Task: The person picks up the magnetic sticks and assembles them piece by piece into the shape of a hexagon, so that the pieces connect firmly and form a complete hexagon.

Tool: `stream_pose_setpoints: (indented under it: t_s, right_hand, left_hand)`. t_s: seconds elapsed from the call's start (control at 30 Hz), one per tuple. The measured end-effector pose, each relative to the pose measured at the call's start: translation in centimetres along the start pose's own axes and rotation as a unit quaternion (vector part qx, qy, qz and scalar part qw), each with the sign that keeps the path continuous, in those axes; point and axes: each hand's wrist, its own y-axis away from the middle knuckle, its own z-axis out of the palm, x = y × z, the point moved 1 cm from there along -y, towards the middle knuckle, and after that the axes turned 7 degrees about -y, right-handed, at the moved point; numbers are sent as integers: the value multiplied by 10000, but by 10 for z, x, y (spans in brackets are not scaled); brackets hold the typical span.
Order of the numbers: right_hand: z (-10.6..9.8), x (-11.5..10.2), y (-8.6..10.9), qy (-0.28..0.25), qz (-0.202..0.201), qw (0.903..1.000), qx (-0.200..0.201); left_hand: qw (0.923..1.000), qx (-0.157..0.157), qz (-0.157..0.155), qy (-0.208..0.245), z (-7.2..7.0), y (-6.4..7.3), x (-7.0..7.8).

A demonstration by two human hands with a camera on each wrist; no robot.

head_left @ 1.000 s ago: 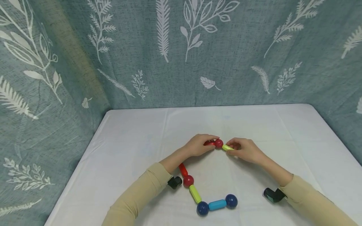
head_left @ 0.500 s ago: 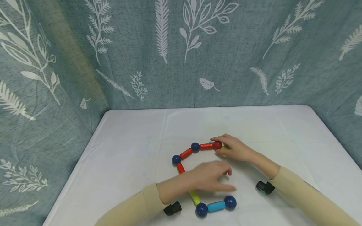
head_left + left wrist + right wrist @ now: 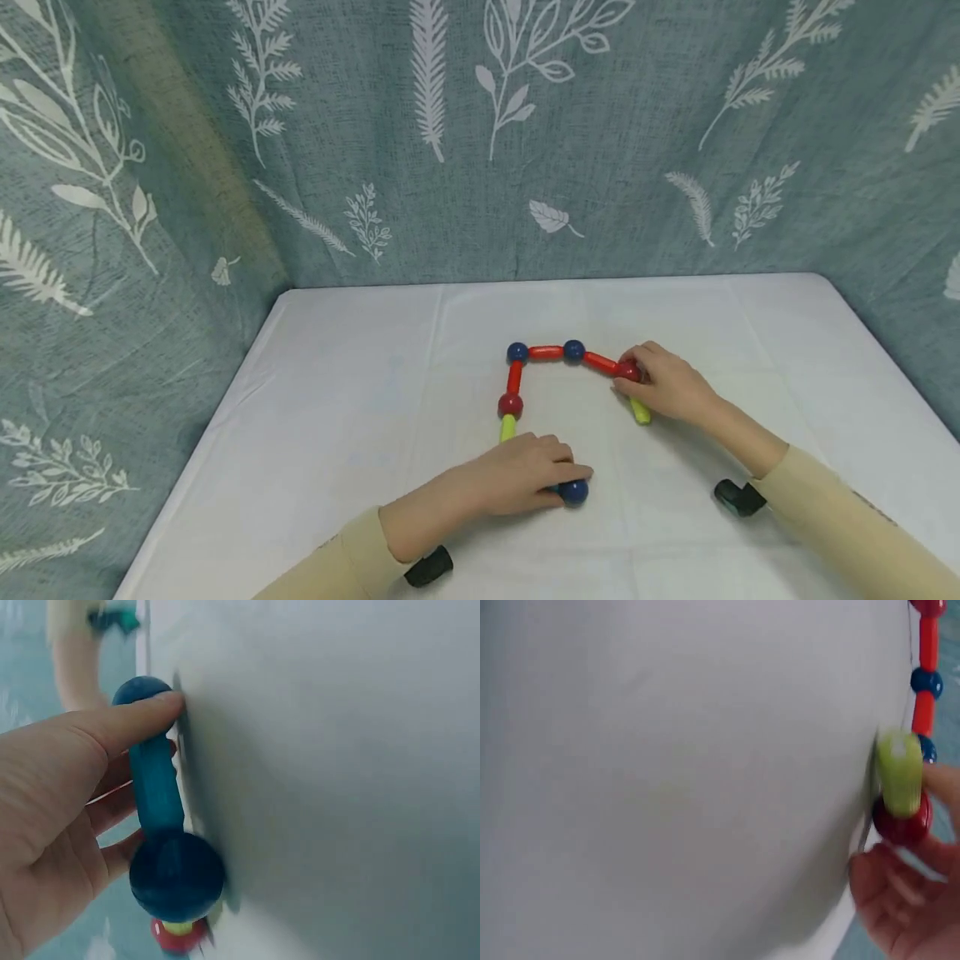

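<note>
A chain of magnetic balls and rods lies bent into an arch on the table. My left hand point(image 3: 517, 477) grips its near end, thumb and fingers around the light blue rod point(image 3: 156, 784), with the thumb tip at the dark blue end ball point(image 3: 573, 492). Another blue ball point(image 3: 178, 876) sits at the rod's other end, mostly hidden in the head view. A yellow-green rod point(image 3: 507, 427) leads from there to a red ball point(image 3: 511, 406). At the opposite end, my right hand point(image 3: 667, 383) pinches a red ball point(image 3: 628, 370), from which a yellow-green rod point(image 3: 900, 772) points toward me.
Red rods point(image 3: 545, 353) and two blue balls point(image 3: 573, 351) form the far side of the arch. A white cloth point(image 3: 360, 400) covers the table, and a leaf-patterned curtain point(image 3: 450, 208) hangs behind it. Black wrist devices point(image 3: 429, 567) sit under both forearms.
My left hand has left the far red section and now holds the blue rod. The right hand has gone from the yellow-green rod to the red ball. The chain has shifted away and rightward.
</note>
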Motion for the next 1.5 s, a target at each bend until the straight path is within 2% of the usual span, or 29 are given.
stream_pose_setpoints:
  t_s: [0.1,0.2,0.3,0.4,0.57,0.7,0.83,0.93,1.0,1.07,1.13,1.17,1.23,1.3,1.4,1.5]
  right_hand:
    - [-9,6,10,161,-849,9960,-248]
    - [-15,9,19,579,-1886,9788,-544]
    - [-15,8,22,1054,-2434,9624,-587]
    - [-9,5,20,1139,-2620,9572,-468]
    - [4,-4,17,684,-2593,9624,-433]
    - [13,-12,20,286,-2546,9655,-459]
    - [17,-18,21,121,-2614,9643,-406]
    - [16,-22,20,76,-2423,9691,-453]
    - [15,-24,17,15,-2074,9775,-393]
    - [14,-26,9,-63,-1608,9868,-198]
    - [14,-28,-1,-124,-1095,9939,74]
    - [15,-29,-7,-98,-852,9962,179]
    - [17,-31,-20,-20,-386,9991,189]
    - [20,-31,-30,138,-28,9999,-16]
    - [25,-28,-41,357,189,9986,-347]
    - [26,-24,-48,464,191,9980,-377]
  left_hand:
    - [9983,149,-494,265,0,11,-14]
    - [9912,379,-997,778,3,18,-22]
    - [9816,678,-1390,1121,7,18,-25]
    - [9742,977,-1697,1120,9,13,-23]
    - [9680,1346,-1926,881,9,-2,-16]
    - [9661,1431,-2013,753,9,-11,-11]
    - [9649,1430,-2024,870,8,-16,-9]
    - [9614,1588,-1963,1097,8,-17,-11]
    - [9536,1969,-1912,1237,7,-17,-18]
    - [9382,2482,-1976,1382,5,-18,-30]
    - [9193,2868,-2259,1473,1,-20,-47]
    - [9113,2947,-2449,1509,0,-22,-57]
    - [8998,2799,-2864,1733,-1,-27,-77]
    - [8949,2428,-3143,2034,0,-32,-94]
    - [8907,1989,-3100,2664,4,-36,-111]
    - [8872,1875,-2913,3048,8,-37,-116]
